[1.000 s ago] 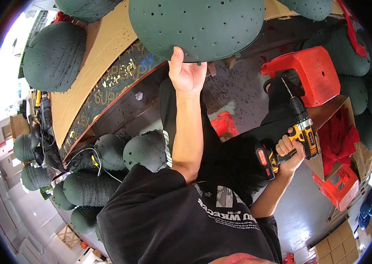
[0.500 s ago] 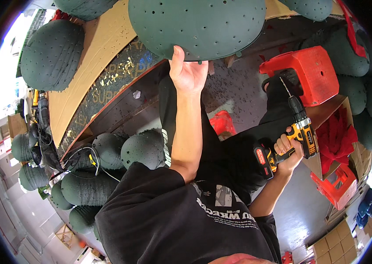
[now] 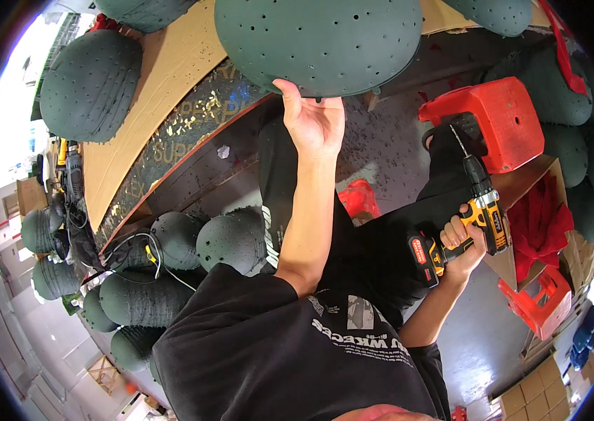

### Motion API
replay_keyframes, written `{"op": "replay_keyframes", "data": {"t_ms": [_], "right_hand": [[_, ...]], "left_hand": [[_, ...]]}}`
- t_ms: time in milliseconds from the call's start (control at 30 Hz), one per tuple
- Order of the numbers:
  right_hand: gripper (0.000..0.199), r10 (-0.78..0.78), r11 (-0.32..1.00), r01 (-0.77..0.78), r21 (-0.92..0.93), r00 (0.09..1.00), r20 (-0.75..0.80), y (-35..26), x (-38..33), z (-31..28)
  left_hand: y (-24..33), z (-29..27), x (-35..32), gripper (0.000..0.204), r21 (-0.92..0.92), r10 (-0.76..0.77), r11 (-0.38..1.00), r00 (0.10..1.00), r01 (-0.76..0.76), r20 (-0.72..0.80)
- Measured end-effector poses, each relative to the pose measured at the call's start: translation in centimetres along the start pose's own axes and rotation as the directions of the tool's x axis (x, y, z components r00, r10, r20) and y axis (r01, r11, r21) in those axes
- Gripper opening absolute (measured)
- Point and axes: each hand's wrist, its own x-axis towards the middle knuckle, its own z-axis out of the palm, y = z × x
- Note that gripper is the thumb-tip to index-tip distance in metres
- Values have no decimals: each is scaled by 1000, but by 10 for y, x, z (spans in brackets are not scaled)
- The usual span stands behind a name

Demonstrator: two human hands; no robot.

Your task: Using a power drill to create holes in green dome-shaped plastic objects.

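Observation:
A large dark green dome (image 3: 318,45), dotted with small drilled holes, fills the top middle of the head view, its upper part cut off by the frame. My left hand (image 3: 315,126) holds its near rim, thumb against the outer side; the fingertips are hidden behind the edge. Over on the right, my right hand (image 3: 464,242) is wrapped round the grip of a yellow and black cordless drill (image 3: 481,200). The drill's long bit points up and away, well apart from the dome.
Stacked green domes (image 3: 93,84) stand on the cardboard-topped bench (image 3: 125,133) at left, and more domes (image 3: 146,298) lie below it. A red stool (image 3: 511,123) is at right, near a cardboard box with red cloth (image 3: 539,228). Dark shavings litter the floor (image 3: 381,133).
My left hand and the near rim of the dome have shifted slightly to the right. The drill stays in my right hand, almost unmoved.

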Motion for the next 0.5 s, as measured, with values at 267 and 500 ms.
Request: {"op": "replay_keyframes", "data": {"t_ms": [267, 500], "right_hand": [[35, 16, 1000, -16, -5, 1000, 10, -1, 1, -2], [34, 7, 1000, -7, 24, 1000, 10, 3, 1, 4]], "left_hand": [[6, -6, -4, 44, -101, -162, 981, 986, 166, 44], [-5, 1, -11, 43, 168, -47, 984, 998, 52, -33]]}}
